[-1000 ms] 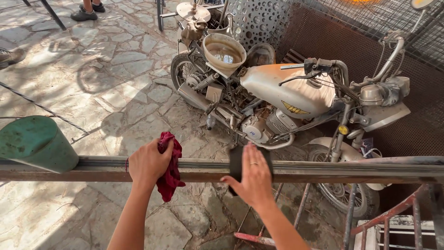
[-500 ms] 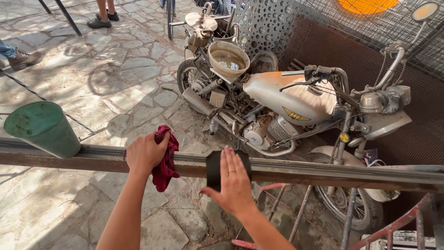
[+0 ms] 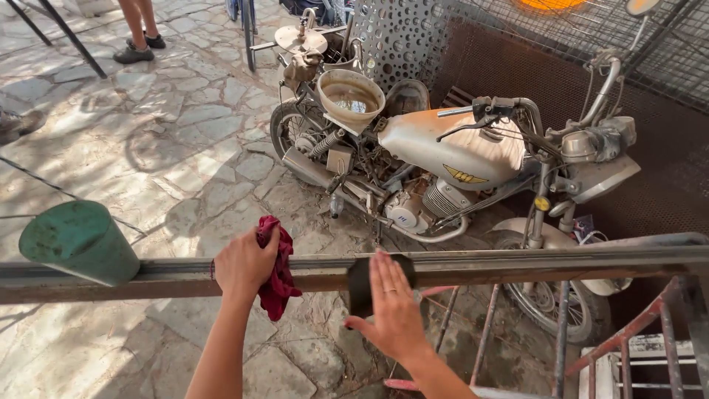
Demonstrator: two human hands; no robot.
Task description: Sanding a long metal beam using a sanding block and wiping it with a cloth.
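Note:
A long rusty metal rail (image 3: 517, 266) runs across the view from left to right. My left hand (image 3: 242, 264) rests on it and grips a dark red rag (image 3: 277, 275) that hangs over the rail's front. My right hand (image 3: 395, 310) is flat with fingers together, pressed against a black strip (image 3: 360, 284) wrapped around the rail. A green upturned cup (image 3: 77, 240) sits on the rail at the far left.
Behind the rail stands an old dusty motorcycle (image 3: 443, 159) with a bowl-shaped part (image 3: 350, 97) on its seat. Perforated metal and mesh panels (image 3: 591, 44) line the back right. A person's legs (image 3: 136, 33) stand on the stone paving at the far left. A red metal frame (image 3: 650, 332) is at lower right.
The view has drifted, so the rail sits lower. My right hand slid leftward along the rail with the black strip, from curled over it to flat. My left hand keeps the rag.

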